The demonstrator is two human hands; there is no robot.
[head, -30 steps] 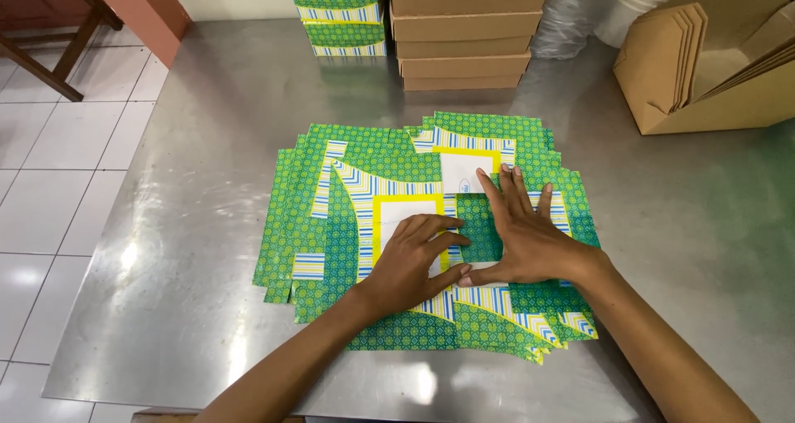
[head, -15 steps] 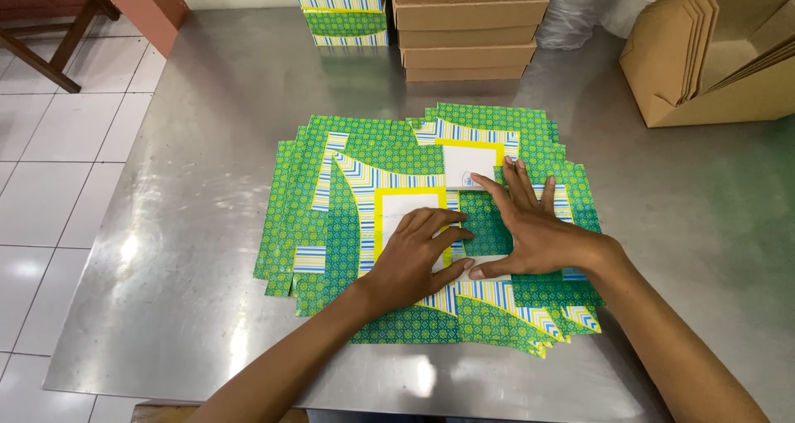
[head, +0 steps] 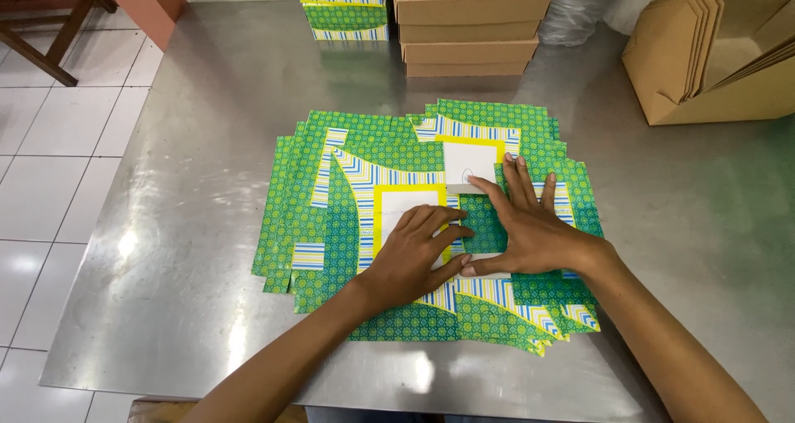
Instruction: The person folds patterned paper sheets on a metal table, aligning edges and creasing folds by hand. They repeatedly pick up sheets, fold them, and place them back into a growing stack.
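Hands press flat on a fanned stack of green printed carton blanks (head: 331, 183), the landmark for all positions below.

Head view:
- Left hand (head: 414, 253) rests palm down on the top blank (head: 397, 199), near the stack's centre. Fingers are slightly curled and close together, tips on the white panel with the yellow border. Nothing is gripped; the hand only pins the sheet.
- Right hand (head: 530, 232) lies just beside the left hand, toward the stack's right side. Fingers are spread and straight, pointing to the far edge; the thumb runs along a white flap edge at the near side. It holds nothing closed in its grasp; it presses a green panel down.
- Table (head: 190, 83), bare steel, carries the stack at its middle.
- Beyond the stack's far edge stand green boxes (head: 344, 4) and brown boxes (head: 468, 25). To the far right of the stack sits a carton of flat brown sheets (head: 712, 58).

Risk assessment:
- The blanks lie loosely and askew. Sideways hand pressure would likely slide lower blanks out of register.
- Uneven pressure along the fold could set a crooked crease.
- The steel looks smooth; a push toward the near edge could carry blanks off the table.
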